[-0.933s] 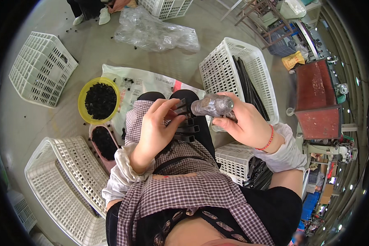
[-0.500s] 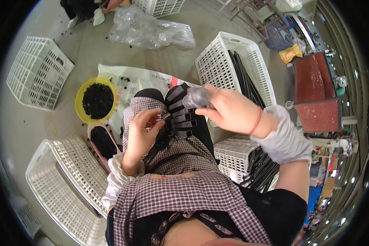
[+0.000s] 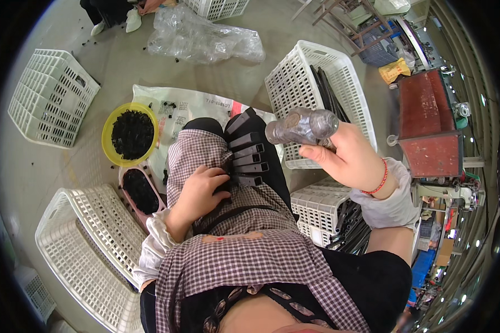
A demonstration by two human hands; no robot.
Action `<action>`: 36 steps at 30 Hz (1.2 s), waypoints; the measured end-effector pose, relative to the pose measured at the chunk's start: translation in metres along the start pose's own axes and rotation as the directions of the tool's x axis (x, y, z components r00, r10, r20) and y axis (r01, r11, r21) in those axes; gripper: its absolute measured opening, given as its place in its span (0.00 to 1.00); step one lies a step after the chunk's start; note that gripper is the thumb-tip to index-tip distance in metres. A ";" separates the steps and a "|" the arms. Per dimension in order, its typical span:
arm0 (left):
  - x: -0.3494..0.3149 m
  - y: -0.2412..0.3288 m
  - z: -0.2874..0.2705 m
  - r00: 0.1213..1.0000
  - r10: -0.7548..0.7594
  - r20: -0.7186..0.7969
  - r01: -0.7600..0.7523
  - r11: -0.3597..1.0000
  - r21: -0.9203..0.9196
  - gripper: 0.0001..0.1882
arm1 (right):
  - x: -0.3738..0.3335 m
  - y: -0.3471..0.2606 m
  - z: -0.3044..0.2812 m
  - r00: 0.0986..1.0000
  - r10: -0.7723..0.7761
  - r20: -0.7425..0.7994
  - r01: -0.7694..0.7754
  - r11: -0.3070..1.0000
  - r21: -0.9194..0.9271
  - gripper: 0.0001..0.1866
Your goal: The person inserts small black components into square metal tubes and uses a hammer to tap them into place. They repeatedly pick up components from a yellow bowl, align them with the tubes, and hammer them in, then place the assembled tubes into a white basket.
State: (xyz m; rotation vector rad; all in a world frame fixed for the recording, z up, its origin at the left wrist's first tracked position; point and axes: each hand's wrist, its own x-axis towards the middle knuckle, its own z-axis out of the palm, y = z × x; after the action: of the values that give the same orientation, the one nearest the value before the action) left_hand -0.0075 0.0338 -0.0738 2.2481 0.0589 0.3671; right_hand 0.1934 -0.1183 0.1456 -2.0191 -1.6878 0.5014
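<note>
My right hand (image 3: 350, 158) is closed round the handle of a hammer, with its grey, worn-looking head (image 3: 301, 125) raised over my right thigh. Below it, several black square tubes (image 3: 250, 158) lie side by side across my lap, their open ends towards the right. My left hand (image 3: 201, 191) rests palm down on my checked apron (image 3: 200, 152), beside the tubes' left ends. Its fingers curl into a small dark heap there; the fingertips are hidden, and I cannot make out what they grip.
A yellow basin (image 3: 110, 150) and a pink tub (image 3: 144, 211), both with small black parts, stand left of my legs. White crates stand around me; the far-right crate (image 3: 294, 72) and near-right crate (image 3: 314, 205) hold long black tubes. Clear plastic sheeting (image 3: 200, 39) lies ahead.
My right hand has shifted right and slightly down with the hammer, its head swinging clear of the tubes. My left hand has come down from above the lap onto the dark heap.
</note>
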 end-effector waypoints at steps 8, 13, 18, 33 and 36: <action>-0.011 0.000 0.001 0.985 -0.161 0.055 0.160 0.987 0.029 0.12 | -0.033 0.024 0.016 0.979 0.198 -0.043 -0.193 0.976 0.104 0.19; -0.012 0.007 -0.011 0.971 -0.234 0.045 0.236 0.971 -0.050 0.13 | -0.053 0.039 0.023 0.966 0.252 -0.056 -0.241 0.959 0.150 0.19; -0.017 0.007 -0.020 0.808 -0.587 0.042 0.507 0.658 -0.557 0.10 | -0.068 0.052 0.030 0.960 0.277 -0.049 -0.261 0.943 0.204 0.19; 0.003 0.039 -0.036 0.768 -0.636 0.080 0.497 0.513 -0.700 0.16 | -0.089 0.072 0.034 0.957 0.283 -0.070 -0.254 0.927 0.275 0.20; 0.012 0.039 -0.037 0.806 -0.591 -0.006 0.484 0.666 -0.567 0.15 | -0.089 0.074 0.036 0.962 0.264 -0.071 -0.228 0.917 0.326 0.20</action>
State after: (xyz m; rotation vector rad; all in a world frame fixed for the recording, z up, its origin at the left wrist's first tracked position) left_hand -0.0100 0.0377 -0.0186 1.5199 0.6426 0.2274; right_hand 0.2177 -0.2127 0.0732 -1.9867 -1.2025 0.6802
